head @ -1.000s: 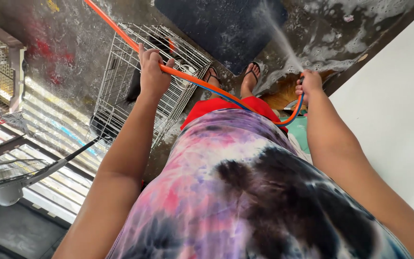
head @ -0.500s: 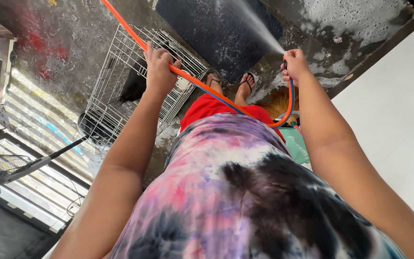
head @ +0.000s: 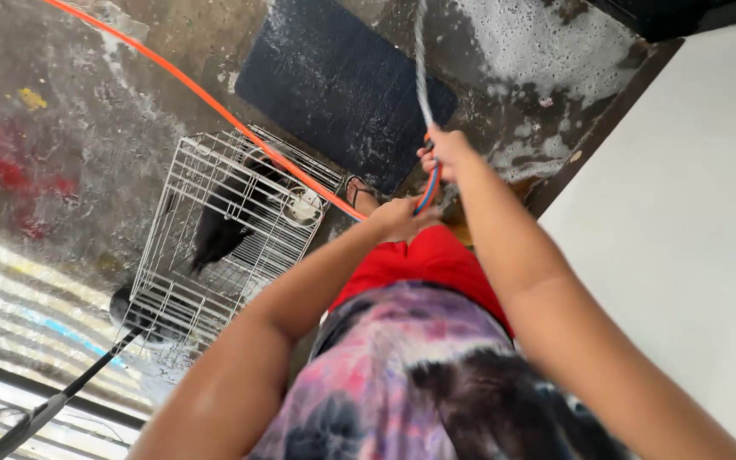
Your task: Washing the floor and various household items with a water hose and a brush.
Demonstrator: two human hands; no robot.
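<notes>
We wore a loose tie-dye top (head: 402, 375) swirled in pink, lilac and pale blue, with big dark blotches of black spreading across the lower part nearest the camera. Below it showed bright red shorts (head: 423, 264), plain and without any pattern we could make out. Both our arms were bare from the shoulder down, with no sleeves reaching them, and we saw no watch, bracelet or ring on the left hand (head: 398, 217) or the right hand (head: 445, 153). On one foot, a dark flip-flop (head: 357, 189) with a thin strap showed; the other foot was hidden.
</notes>
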